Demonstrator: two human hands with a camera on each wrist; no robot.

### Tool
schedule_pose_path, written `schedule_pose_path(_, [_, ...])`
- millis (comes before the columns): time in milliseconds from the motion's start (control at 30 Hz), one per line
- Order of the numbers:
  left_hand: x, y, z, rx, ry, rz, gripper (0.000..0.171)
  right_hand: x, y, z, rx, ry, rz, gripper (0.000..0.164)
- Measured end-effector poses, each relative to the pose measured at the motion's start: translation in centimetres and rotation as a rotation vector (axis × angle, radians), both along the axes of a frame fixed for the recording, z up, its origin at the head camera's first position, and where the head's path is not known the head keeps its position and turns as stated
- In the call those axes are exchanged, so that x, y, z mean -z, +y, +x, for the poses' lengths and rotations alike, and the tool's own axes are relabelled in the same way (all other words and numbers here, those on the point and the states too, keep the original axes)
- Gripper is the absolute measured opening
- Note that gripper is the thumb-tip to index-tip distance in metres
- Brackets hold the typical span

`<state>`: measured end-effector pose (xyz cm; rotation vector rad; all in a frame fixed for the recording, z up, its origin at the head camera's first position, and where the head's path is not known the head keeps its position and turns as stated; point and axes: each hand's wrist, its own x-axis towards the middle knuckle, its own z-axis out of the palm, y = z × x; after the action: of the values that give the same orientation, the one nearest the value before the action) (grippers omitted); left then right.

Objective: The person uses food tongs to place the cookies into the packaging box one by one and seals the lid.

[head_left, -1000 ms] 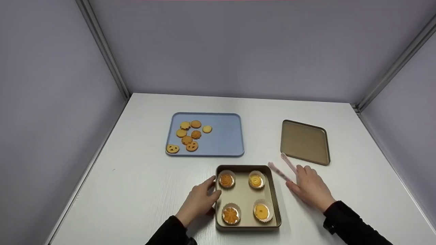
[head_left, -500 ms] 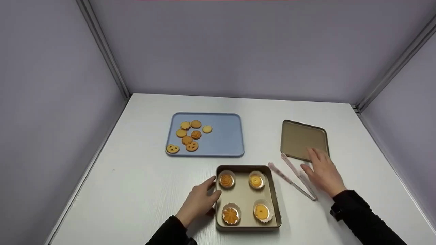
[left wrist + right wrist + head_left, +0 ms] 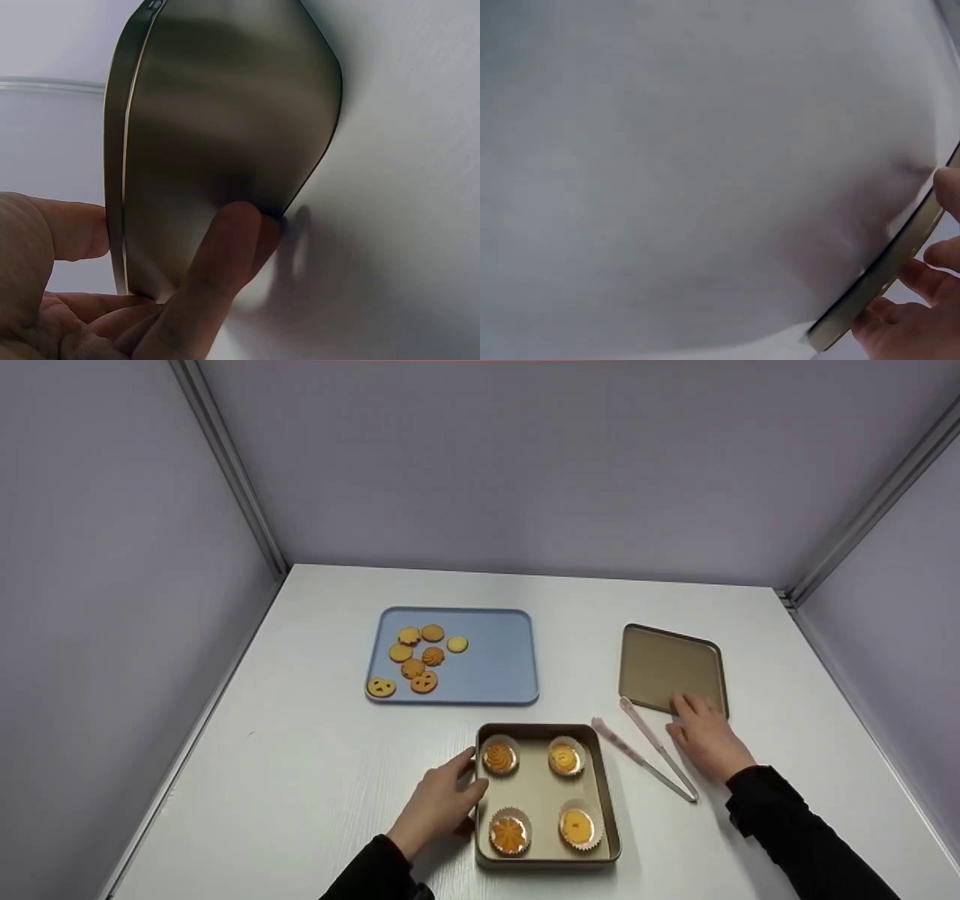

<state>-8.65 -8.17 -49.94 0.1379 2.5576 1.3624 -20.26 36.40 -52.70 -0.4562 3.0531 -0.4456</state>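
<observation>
A square brown metal tin (image 3: 546, 810) holds several cookies in paper cups. My left hand (image 3: 442, 802) grips its left side, thumb at the rim and fingers against the outer wall (image 3: 225, 135). My right hand (image 3: 709, 739) pinches the near edge of a shallow, matching brown lid (image 3: 660, 664), fingertips over the edge and thumb in front of it. In the right wrist view the thumb and fingertips meet the lid's rim (image 3: 881, 277). Pink-ended metal tongs (image 3: 660, 761) lie spread between the tin and my right hand.
A blue tray (image 3: 499, 652) at the back left bears several cookies (image 3: 424, 682), gathered toward its left half. All of this rests on a white table (image 3: 300, 720), with grey panels (image 3: 495, 472) standing behind and along both sides.
My right hand has let go of the tongs, leaving them on the table, and has moved right and back to the lid's near edge. The left hand has stayed at the tin.
</observation>
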Motion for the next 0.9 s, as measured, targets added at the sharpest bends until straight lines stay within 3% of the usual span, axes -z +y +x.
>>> schedule_pose_path(267, [-0.09, 0.08, 0.01, -0.004, 0.003, -0.010, 0.064, 0.44, -0.27, -0.38, -0.068, 0.242, 0.096, 0.027])
schedule_pose_path(567, [-0.11, 0.09, -0.03, -0.007, 0.011, -0.011, 0.064, -0.15, -0.19, -0.62, -0.082, 0.195, 0.142, 0.007])
schedule_pose_path(900, [-0.11, 0.11, -0.03, -0.006, 0.010, -0.003, 0.065, -0.17, 0.39, -0.64, -0.234, 0.267, 0.149, 0.012])
